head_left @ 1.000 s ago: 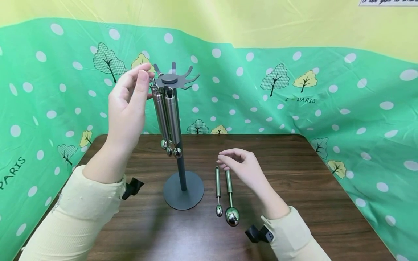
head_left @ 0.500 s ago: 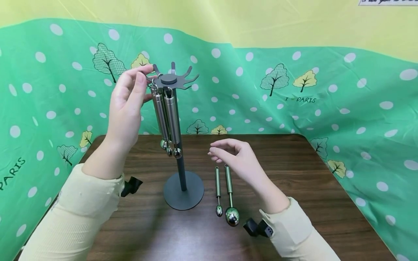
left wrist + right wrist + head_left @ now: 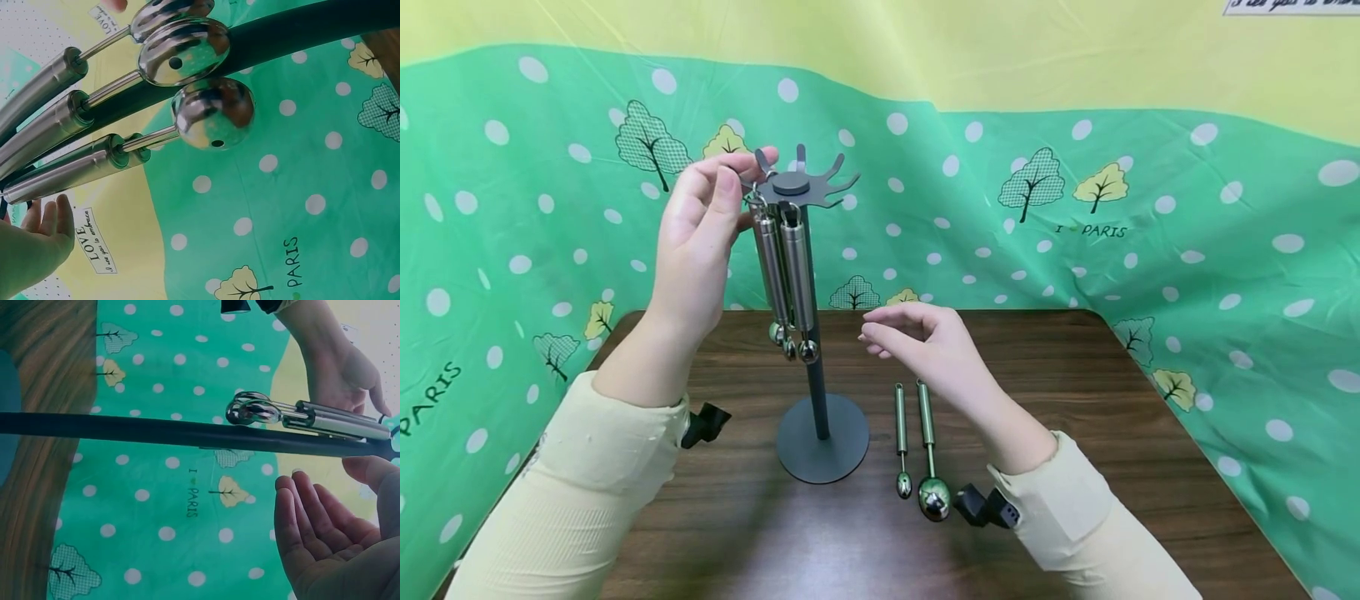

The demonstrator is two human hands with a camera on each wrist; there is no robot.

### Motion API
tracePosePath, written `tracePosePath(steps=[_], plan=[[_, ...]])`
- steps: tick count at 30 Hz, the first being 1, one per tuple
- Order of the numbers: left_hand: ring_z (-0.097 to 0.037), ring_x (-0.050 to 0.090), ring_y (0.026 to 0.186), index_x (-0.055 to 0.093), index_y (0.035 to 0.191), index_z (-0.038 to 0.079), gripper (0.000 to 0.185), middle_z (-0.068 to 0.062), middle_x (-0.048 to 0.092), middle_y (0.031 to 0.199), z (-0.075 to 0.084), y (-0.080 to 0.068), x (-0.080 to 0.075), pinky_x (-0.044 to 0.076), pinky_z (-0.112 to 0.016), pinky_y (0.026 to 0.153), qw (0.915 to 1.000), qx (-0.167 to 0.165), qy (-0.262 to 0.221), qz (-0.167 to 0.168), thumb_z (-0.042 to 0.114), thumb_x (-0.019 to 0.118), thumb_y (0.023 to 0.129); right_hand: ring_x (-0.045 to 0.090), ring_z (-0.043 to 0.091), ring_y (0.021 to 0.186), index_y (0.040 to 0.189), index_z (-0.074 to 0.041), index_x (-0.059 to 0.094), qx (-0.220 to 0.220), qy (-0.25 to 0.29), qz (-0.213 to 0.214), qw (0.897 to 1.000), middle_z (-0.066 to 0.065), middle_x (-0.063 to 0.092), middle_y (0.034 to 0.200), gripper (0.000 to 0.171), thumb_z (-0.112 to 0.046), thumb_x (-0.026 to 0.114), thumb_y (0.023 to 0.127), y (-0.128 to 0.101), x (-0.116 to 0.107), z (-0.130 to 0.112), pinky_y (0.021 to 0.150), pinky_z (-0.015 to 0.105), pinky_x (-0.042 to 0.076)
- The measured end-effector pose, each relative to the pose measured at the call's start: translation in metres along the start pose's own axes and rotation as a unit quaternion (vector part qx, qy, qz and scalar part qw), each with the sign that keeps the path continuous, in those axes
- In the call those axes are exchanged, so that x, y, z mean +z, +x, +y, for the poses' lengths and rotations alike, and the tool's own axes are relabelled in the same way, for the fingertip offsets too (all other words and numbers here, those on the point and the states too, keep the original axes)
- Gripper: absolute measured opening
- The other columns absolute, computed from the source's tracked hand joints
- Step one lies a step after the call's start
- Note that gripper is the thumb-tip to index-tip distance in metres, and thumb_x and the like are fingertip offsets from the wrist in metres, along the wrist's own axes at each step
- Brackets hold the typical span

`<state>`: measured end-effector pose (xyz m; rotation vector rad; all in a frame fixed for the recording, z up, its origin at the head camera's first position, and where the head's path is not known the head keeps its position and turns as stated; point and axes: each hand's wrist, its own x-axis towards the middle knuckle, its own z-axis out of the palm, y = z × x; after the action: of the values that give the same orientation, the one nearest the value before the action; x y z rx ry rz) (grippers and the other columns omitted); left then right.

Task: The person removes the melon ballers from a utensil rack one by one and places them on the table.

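Note:
A dark grey rack with a round base and a hooked top stands mid-table. Three steel tools hang from its hooks, their ball ends close together. My left hand is up at the rack's top, thumb and fingertips pinching the ring of the leftmost hanging tool. My right hand hovers empty to the right of the pole, palm relaxed, fingers loosely bent. Below it, a thin scoop tool and a larger spoon-headed tool lie side by side on the table.
The brown wooden table is ringed by a green dotted cloth with tree prints, rising behind and on both sides. Black wrist mounts sit at both cuffs.
My right hand has risen from the two lying tools and drifted left toward the pole. The left hand stays at the rack's top with only slight finger movement.

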<state>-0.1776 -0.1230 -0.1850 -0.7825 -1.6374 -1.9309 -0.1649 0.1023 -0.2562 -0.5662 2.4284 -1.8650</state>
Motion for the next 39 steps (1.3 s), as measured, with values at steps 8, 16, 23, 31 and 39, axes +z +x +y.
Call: tracePosePath(steps=[8,16,23,31,39], plan=[[-0.024,0.042,0.121,0.048,0.113,0.006,0.020,-0.015,0.052,0.128,0.003,-0.002,0.003,0.037,-0.033,0.087,0.9999,-0.013,0.007,0.001,0.017,0.038,0.099,0.067,0.022,0.084,0.103,-0.011,0.069,-0.027,0.000,-0.008,1.000,0.003,0.071,0.092,0.023,-0.025,0.067,0.085,0.006,0.005,-0.009,0.080,0.032,0.053],[-0.022,0.043,0.123,0.048,0.113,0.007,0.020,-0.014,0.053,0.127,0.005,-0.003,0.005,0.035,-0.035,0.091,0.9993,-0.017,0.030,0.014,0.018,0.040,0.099,0.066,0.016,0.085,0.104,-0.017,0.069,-0.047,0.007,0.001,0.999,0.001,0.070,0.094,0.025,-0.031,0.068,0.083,0.011,0.015,-0.017,0.079,0.035,0.053],[-0.022,0.045,0.124,0.048,0.112,0.008,0.017,-0.018,0.052,0.129,0.005,-0.005,0.007,0.035,-0.031,0.097,0.9992,-0.010,0.028,0.026,0.015,0.043,0.098,0.063,0.013,0.084,0.106,-0.020,0.068,-0.055,-0.025,0.013,0.998,-0.005,0.068,0.097,0.029,-0.033,0.070,0.081,0.015,0.021,-0.024,0.075,0.033,0.052],[-0.019,0.043,0.126,0.047,0.110,0.007,0.015,-0.015,0.052,0.127,0.007,-0.008,0.012,0.030,-0.028,0.107,0.9989,-0.001,0.019,0.042,0.012,0.047,0.096,0.064,0.014,0.082,0.106,-0.018,0.069,-0.075,-0.017,0.014,0.997,-0.004,0.069,0.097,0.028,-0.030,0.072,0.080,0.021,0.026,-0.025,0.073,0.032,0.053],[-0.019,0.042,0.125,0.046,0.109,0.009,0.014,-0.013,0.051,0.126,0.008,-0.010,0.016,0.030,-0.029,0.105,0.9986,0.005,0.022,0.049,0.012,0.048,0.096,0.064,0.021,0.078,0.102,-0.015,0.070,-0.098,0.000,0.017,0.995,-0.002,0.070,0.093,0.025,-0.025,0.073,0.080,0.022,0.030,-0.028,0.069,0.033,0.053]])
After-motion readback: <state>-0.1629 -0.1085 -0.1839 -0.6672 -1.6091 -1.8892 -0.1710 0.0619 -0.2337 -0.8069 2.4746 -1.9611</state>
